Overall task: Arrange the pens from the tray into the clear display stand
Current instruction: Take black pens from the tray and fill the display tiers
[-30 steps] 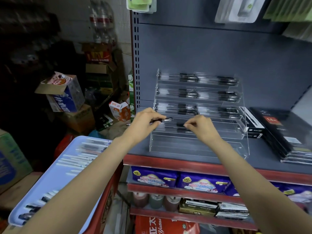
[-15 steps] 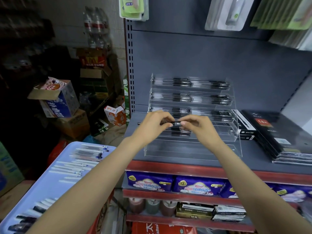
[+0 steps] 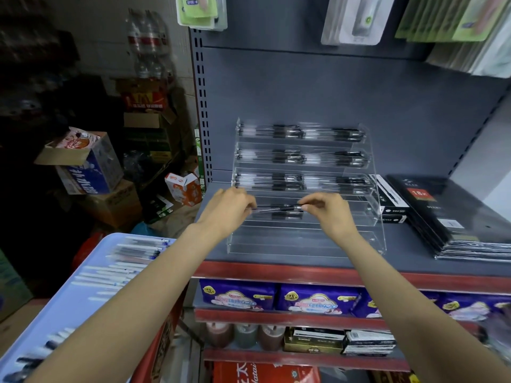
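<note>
At the far left, stacked cardboard boxes (image 3: 91,164) stand in a dim corner. In front of them, at the lower left, lies a pale blue tray (image 3: 69,302) that carries loose pens (image 3: 130,258) in rows near its far end and a few more at its near corner. The left hand (image 3: 229,208) reaches over the grey shelf (image 3: 414,244) to the clear display stand (image 3: 304,239), its fingers curled and pinching the left end of a black pen (image 3: 279,208). That pen lies level across the left half of the stand's fourth tier from the top, just above another pen (image 3: 284,216) already lying in that tier. The right hand (image 3: 329,210) pinches the same pen's right end between thumb and fingertips, so both hands hold it, one at each end. The three tiers above are filled with rows of black and clear pens (image 3: 301,156), blurred so that a count is not possible; the lowest tier at the front shows nothing in it. Just right of the stand, touching its side, stand narrow black boxes (image 3: 390,200), and further right lies a stack of black notebooks (image 3: 453,217). Below the shelf's red edge, purple packets (image 3: 276,297) fill the next shelf down.
</note>
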### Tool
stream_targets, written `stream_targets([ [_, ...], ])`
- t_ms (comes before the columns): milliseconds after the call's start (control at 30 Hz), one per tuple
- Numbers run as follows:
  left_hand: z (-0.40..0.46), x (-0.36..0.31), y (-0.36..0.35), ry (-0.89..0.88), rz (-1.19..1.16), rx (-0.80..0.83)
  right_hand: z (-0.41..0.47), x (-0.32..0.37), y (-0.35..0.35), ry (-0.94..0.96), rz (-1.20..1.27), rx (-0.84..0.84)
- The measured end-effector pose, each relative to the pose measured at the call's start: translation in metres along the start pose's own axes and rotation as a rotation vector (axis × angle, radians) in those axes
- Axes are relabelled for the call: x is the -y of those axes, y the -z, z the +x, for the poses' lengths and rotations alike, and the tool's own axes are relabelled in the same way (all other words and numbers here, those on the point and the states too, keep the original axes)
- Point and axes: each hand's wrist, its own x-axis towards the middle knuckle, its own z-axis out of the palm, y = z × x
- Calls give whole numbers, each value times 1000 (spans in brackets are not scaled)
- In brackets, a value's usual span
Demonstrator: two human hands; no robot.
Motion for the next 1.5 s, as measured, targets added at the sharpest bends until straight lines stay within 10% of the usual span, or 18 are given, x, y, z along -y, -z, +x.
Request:
stream_targets([
  [500,2,5,-4,2,80,27,2,11,-10,47,-208,119],
  [867,-37,23,9,74,-371,-205,-12,65,-45,120,-30,55],
  [1500,-345,296,-34,498,-388,185,-183,197,-367,-110,-78,555],
])
